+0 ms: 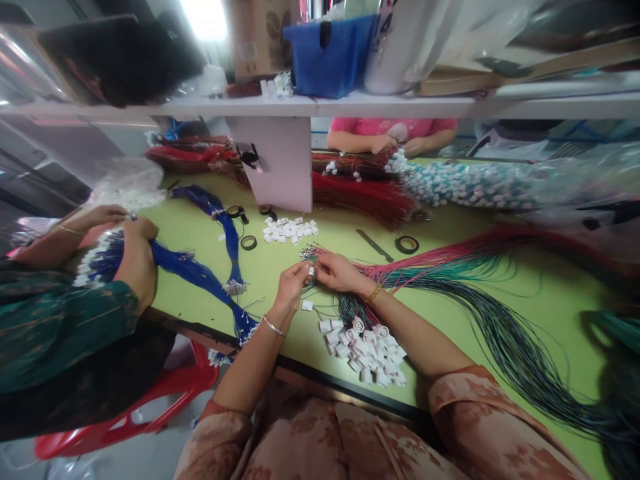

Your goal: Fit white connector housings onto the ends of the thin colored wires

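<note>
My left hand [291, 282] pinches a small white connector [311, 270] over the green table [280, 267]. My right hand [337, 271] meets it from the right, fingers closed on the ends of a bundle of red, green and dark wires [450, 280] that fans out to the right. One loose white connector [307, 305] lies just below my hands. A pile of white connectors [367, 350] sits near the table's front edge, between my forearms.
A person on the left grips a blue wire bundle [200, 273]. Another person in pink [395, 133] works across the table. Another pile of white connectors [290, 230], tape rings [407, 245], red wire bundles [370, 197] and a shelf post [280, 160] lie beyond my hands.
</note>
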### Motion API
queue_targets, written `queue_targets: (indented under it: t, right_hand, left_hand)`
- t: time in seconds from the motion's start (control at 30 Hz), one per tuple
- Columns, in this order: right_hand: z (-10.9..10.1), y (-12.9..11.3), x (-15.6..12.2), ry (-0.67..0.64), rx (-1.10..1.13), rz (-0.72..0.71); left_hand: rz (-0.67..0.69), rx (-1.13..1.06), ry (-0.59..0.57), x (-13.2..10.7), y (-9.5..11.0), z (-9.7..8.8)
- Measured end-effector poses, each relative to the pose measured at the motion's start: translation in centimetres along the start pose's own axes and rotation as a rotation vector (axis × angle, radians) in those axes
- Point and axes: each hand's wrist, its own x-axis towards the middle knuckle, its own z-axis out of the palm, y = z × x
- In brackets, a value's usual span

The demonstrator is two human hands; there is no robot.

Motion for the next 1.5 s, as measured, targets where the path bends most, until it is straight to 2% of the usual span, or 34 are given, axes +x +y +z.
queue_targets:
  t: [0.07, 0.1, 0.17, 0.2, 0.23, 0.27, 0.33, 0.37, 0.4, 0.43, 0.47, 0.53, 0.63, 0.77, 0.8, 0.83, 0.93, 1.0, 1.1, 1.23, 1.33, 1.4, 1.5]
  right_hand:
    - [-0.2, 0.3, 0.1, -0.018, 0.087, 0.02]
    - [-0.5, 0.4, 0.2, -0.043, 0.173, 0.039]
    - [-1.2, 0.6, 0.4, -0.101, 0.373, 0.081]
    - [-1.6, 0.7, 0.5, -0.136, 0.448, 0.091]
    - [-1.8, 0.6, 0.5, -0.182, 0.483, 0.087]
    - [-1.8, 0.4, 0.6, -0.234, 0.475, 0.068]
    - [-1.4, -0.1, 0.5, -0.34, 0.349, 0.004]
    - [-1.0, -0.5, 0.5, -0.381, 0.256, -0.029]
    - [-0.4, -0.7, 0.4, -0.4, 0.159, -0.061]
    - [0.2, -1.0, 0.3, -0.403, 0.07, -0.094]
    - [0.8, -1.1, 0.2, -0.391, -0.005, -0.126]
    - [2.0, -1.0, 0.0, -0.368, -0.112, -0.17]
    - [3.2, -0.9, -0.4, -0.371, -0.198, -0.161]
    - [3.4, -1.1, -1.0, -0.313, -0.217, -0.178]
    - [3.2, -1.1, -1.1, -0.286, -0.19, -0.179]
    - [3.0, -1.1, -1.2, -0.256, -0.138, -0.166]
    - [2.4, -0.4, -0.9, -0.111, 0.155, -0.053]
    - [2.1, 0.2, -0.5, 0.016, 0.363, 0.032]
    - [1.8, 0.7, 0.2, 0.154, 0.548, 0.151]
    - [1.4, 0.5, 1.2, 0.226, 0.632, 0.205]
    - [1.2, 0.2, 1.5, 0.249, 0.634, 0.185]
    - [1.1, 0.0, 1.6, 0.259, 0.617, 0.178]
    - [1.0, -0.3, 1.4, 0.265, 0.592, 0.187]
  left_hand:
    - [0.096, 0.121, 0.028, -0.6, 0.4, 0.3]
    - [0.197, 0.204, 0.054, -1.2, 0.7, 0.5]
    - [0.49, 0.389, 0.058, -2.8, 1.5, 1.3]
    - [0.64, 0.481, -0.014, -3.7, 1.8, 1.9]
    - [0.765, 0.554, -0.143, -4.8, 2.0, 2.6]
    - [0.846, 0.617, -0.334, -5.8, 2.2, 3.3]
    - [0.904, 0.677, -0.715, -7.6, 2.1, 4.8]
    - [0.893, 0.689, -0.849, -8.3, 2.0, 5.5]
    - [0.88, 0.683, -0.932, -8.9, 1.9, 6.1]
    - [0.856, 0.668, -0.966, -9.3, 1.8, 6.4]
    - [0.828, 0.642, -0.957, -9.6, 1.7, 6.6]
    - [0.759, 0.581, -0.858, -9.7, 2.0, 6.2]
    - [0.672, 0.585, -0.605, -7.8, 3.4, 4.2]
    - [0.545, 0.783, -0.114, -1.0, 5.8, 0.4]
    - [0.504, 0.846, -0.019, 1.0, 6.1, -0.4]
    - [0.473, 0.922, 0.021, 2.9, 6.4, -1.1]
    - [0.413, 1.111, -0.028, 7.3, 6.0, -2.2]
    - [0.394, 1.213, -0.089, 8.8, 5.2, -2.4]
    - [0.379, 1.348, -0.083, 9.2, 4.2, -2.5]
    - [0.357, 1.41, -0.086, 8.3, 4.3, -2.6]
    - [0.35, 1.267, -0.075, 7.2, 5.8, -2.5]
    - [0.315, 1.04, -0.075, 6.1, 7.0, -2.2]
    - [0.192, 0.639, -0.136, 3.8, 8.2, -1.6]
